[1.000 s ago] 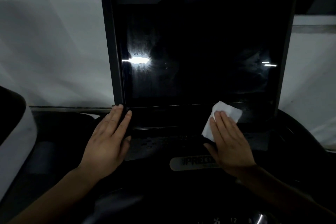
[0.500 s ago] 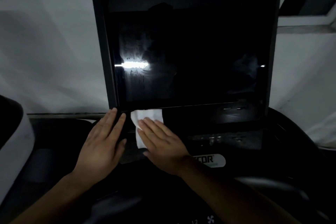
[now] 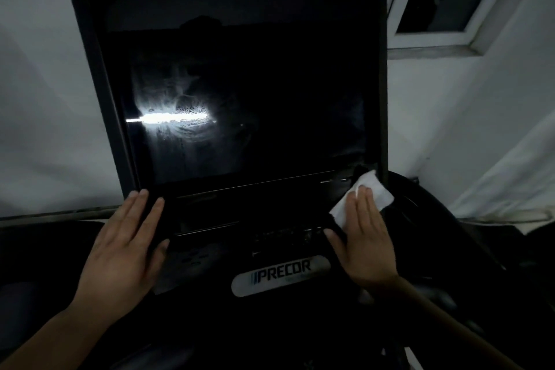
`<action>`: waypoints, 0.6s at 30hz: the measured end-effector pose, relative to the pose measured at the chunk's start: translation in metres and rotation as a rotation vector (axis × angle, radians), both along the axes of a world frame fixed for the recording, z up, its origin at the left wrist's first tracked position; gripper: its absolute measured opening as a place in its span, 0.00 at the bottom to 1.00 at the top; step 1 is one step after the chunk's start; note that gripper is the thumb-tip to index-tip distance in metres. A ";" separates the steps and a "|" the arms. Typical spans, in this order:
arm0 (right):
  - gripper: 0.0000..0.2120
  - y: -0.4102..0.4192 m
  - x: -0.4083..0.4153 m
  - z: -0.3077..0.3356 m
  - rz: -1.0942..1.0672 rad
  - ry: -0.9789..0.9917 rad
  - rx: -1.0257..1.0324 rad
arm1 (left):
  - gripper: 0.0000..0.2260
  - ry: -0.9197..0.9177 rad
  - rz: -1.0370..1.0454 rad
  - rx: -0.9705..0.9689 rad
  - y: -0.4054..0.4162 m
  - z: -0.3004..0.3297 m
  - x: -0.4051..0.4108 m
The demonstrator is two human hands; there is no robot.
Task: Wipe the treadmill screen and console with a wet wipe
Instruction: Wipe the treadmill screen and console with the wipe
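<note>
the scene is dim. a big dark treadmill screen [image 3: 240, 99] fills the upper middle of the frame, set in a black bezel that leans back. a bright streak of reflected light sits on the left half of the glass, with hazy smear marks and fine droplets around it. below the screen the black console [image 3: 228, 252] slopes toward the camera, carrying faint rows of buttons and, at lower centre, a pale oval badge [image 3: 280, 275] that reads precor.

the right hand [image 3: 365, 237] lies at the right of centre, fingers straight and close together, palm down. it presses a white wet wipe [image 3: 371, 194] flat against the lower right corner of the screen frame, where the bezel meets the console. the wipe is folded into a rough rectangle, tilted, and its far end sticks out beyond the fingertips while the near part is under the fingers. the thumb points left, away from the wipe.

the left hand [image 3: 126, 252] rests flat at the lower left, fingers straight and slightly spread, holding nothing. its fingertips touch the lower left corner of the bezel and the palm lies on the console.

a pale wall [image 3: 39, 99] fills the left of the frame, and a white window frame [image 3: 435, 45] shows at the upper right.
</note>
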State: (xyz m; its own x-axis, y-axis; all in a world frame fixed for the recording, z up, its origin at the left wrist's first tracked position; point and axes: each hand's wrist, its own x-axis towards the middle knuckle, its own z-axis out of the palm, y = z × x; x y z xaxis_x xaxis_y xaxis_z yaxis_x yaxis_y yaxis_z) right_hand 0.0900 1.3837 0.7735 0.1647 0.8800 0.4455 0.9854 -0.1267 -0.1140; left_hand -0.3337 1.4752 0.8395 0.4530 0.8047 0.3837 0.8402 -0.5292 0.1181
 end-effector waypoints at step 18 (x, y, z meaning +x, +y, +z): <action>0.31 0.078 -0.157 0.033 0.389 -0.103 0.278 | 0.32 -0.022 0.052 -0.012 -0.004 0.003 -0.010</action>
